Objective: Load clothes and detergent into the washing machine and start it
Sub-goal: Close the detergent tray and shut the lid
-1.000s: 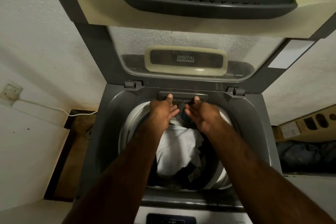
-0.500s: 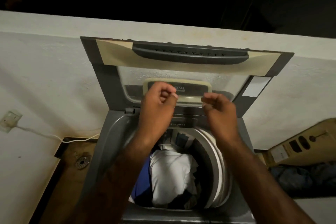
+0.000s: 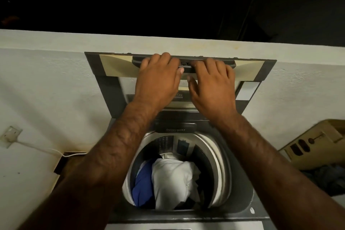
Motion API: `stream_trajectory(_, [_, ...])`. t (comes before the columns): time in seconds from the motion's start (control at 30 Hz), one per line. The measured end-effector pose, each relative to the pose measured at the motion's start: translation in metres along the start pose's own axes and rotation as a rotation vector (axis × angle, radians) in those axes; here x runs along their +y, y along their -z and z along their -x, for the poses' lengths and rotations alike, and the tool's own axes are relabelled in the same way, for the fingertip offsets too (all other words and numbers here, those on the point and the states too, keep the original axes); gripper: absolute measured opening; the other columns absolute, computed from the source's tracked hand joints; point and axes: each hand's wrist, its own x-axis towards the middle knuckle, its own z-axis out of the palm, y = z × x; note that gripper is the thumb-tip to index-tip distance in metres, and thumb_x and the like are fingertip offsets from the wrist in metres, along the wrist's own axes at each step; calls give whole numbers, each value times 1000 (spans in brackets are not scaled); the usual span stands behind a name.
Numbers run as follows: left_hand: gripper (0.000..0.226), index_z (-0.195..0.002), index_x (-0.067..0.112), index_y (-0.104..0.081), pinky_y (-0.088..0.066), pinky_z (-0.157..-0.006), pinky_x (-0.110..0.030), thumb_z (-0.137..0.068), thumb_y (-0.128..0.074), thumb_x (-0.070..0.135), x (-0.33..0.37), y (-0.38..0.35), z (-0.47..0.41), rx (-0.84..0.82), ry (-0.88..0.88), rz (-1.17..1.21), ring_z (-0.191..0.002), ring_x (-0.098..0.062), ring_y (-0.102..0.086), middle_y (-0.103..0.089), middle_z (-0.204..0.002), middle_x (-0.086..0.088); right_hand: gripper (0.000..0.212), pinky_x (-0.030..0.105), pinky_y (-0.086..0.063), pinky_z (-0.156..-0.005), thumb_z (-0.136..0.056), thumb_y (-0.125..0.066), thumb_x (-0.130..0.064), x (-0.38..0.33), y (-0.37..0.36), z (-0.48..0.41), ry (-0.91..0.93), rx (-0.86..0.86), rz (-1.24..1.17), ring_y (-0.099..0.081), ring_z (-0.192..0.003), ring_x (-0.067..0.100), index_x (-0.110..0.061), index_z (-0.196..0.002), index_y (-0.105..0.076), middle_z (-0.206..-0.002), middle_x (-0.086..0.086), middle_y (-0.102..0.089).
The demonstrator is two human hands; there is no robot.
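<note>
The grey top-loading washing machine [image 3: 240, 188] stands open below me, its lid [image 3: 115, 67] upright against the wall. White cloth [image 3: 173, 181] and blue cloth [image 3: 143, 183] lie in the drum. The dark drawer marked Detergent [image 3: 175, 128] sits pushed in at the drum's back rim. My left hand [image 3: 158, 80] and my right hand [image 3: 211, 84] both rest on the lid's dark handle [image 3: 185, 64] at its top edge, fingers curled over it. Nothing else is in either hand.
A pale wall [image 3: 46, 80] runs behind the machine with a ledge above. A wall socket [image 3: 10, 135] and white cable [image 3: 56, 152] are at the left. A cardboard box [image 3: 317, 144] and a dark bundle of cloth [image 3: 328, 179] lie at the right.
Both hands left the detergent drawer at the drum's rim, rose past the lid window, and now lie on the lid handle. The view tilted up and back.
</note>
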Motion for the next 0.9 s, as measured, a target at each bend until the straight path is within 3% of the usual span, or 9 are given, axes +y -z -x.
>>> stream_trajectory(0.1, [31,-124,17,-61,-38,-102,-43,-107,-41,34,0,2,5,-8,-15,19,-115,-26,-54,-60,-122,-5,33,43,-36,-104,-103,-39,-37,2,6,-2,-3,-23,-32,-55,-108,25,-18,-120,-60,-113,3,-63])
stream_trajectory(0.3, [23,-121,19,-61,-39,-94,-43,-100,-57,27,4,8,26,-31,-44,-3,-112,-26,-52,-58,-120,-4,29,46,-35,-103,-102,-46,-33,5,19,18,45,-116,-38,-52,-109,25,-18,-124,-59,-114,3,-57])
stream_trajectory(0.67, [18,-114,22,-63,-35,-83,-41,-100,-56,29,27,36,100,-56,-60,-25,-100,-27,-52,-58,-106,-4,17,42,-25,-86,-100,-49,-27,-5,51,90,82,-122,-78,-49,-104,27,-19,-110,-59,-108,3,-56])
stream_trajectory(0.9, [18,-110,22,-62,-34,-83,-39,-101,-50,31,42,51,165,-220,-25,30,-103,-26,-52,-58,-105,-3,14,34,-12,-76,-101,-49,-27,-14,61,154,119,-195,-144,-50,-101,25,-21,-106,-61,-104,1,-58])
